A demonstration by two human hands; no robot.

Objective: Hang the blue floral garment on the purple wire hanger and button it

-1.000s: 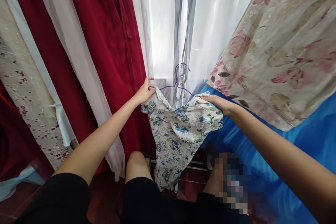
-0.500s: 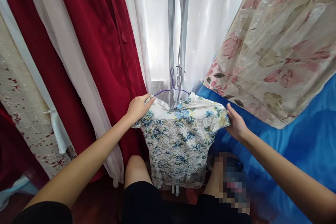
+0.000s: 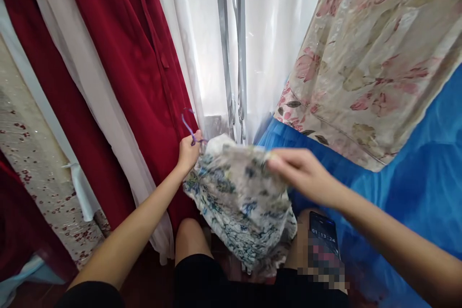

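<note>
A short white blouse with blue and yellow flowers [image 3: 241, 202] hangs bunched and tilted between my hands, above my knees. My left hand [image 3: 189, 151] is closed at its upper left, around the neck of a purple wire hanger [image 3: 187, 125] whose hook points up and left. My right hand [image 3: 299, 171] pinches the fabric at the blouse's upper right edge, somewhat blurred by motion. Most of the hanger is hidden by my hand and the cloth.
Long red garments [image 3: 119, 57] and a pale pink one [image 3: 90, 91] hang at left. White curtain-like cloth [image 3: 274, 33] and a grey metal pole [image 3: 225, 33] stand ahead. A floral cloth [image 3: 361, 72] hangs over blue fabric [image 3: 407, 192] at right. A phone [image 3: 323, 231] lies by my right thigh.
The blouse has gone from spread flat to bunched and turned. The hanger has swung left into my left hand, and my right hand has moved inward and toward me.
</note>
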